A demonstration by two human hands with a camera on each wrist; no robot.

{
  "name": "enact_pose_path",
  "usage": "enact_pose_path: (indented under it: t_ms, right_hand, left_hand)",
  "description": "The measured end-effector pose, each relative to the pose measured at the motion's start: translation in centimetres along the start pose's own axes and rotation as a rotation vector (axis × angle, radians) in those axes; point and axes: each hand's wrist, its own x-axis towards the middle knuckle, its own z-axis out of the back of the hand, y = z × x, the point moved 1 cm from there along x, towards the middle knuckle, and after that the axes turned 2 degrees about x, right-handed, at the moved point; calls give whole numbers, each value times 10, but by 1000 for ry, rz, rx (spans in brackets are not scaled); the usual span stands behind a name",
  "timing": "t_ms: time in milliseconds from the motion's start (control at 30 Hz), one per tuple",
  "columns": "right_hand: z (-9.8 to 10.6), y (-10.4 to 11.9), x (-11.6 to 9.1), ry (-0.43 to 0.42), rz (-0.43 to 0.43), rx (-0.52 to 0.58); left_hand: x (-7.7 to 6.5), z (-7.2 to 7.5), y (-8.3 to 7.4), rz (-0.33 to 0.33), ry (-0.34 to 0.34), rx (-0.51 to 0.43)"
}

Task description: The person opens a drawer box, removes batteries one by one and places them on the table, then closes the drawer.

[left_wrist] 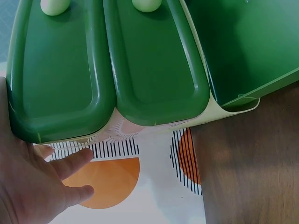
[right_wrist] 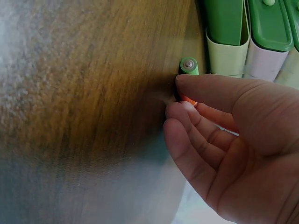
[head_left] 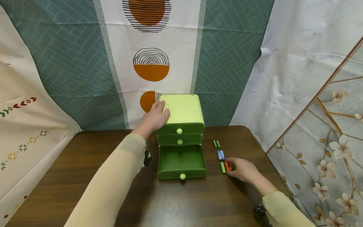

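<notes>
A small drawer cabinet [head_left: 184, 108] with a pale green shell stands on the table. Its lowest drawer [head_left: 181, 160] is pulled out and bare inside; the upper two are closed. My left hand [head_left: 156, 117] rests on the cabinet's top left edge, fingers spread, as the left wrist view also shows. At the right, my right hand [head_left: 243, 170] pinches an orange battery [head_left: 227, 167] between thumb and fingers. In the right wrist view the fingers mostly cover the orange battery [right_wrist: 188, 100]. A green battery [head_left: 223, 168] lies just left of it.
Two blue batteries [head_left: 220, 155] lie behind the orange one, and two dark green batteries [head_left: 216, 144] farther back. All are right of the cabinet on the brown wooden table [head_left: 198, 201]. Patterned cloths [head_left: 235, 63] hang behind and at both sides.
</notes>
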Motion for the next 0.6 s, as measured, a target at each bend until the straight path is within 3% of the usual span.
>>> enact_pose_path:
  t_ms: [600]
  right_hand:
    - [2, 2, -2, 2, -3, 9]
  left_hand:
    - [0, 1, 0, -1, 3, 6]
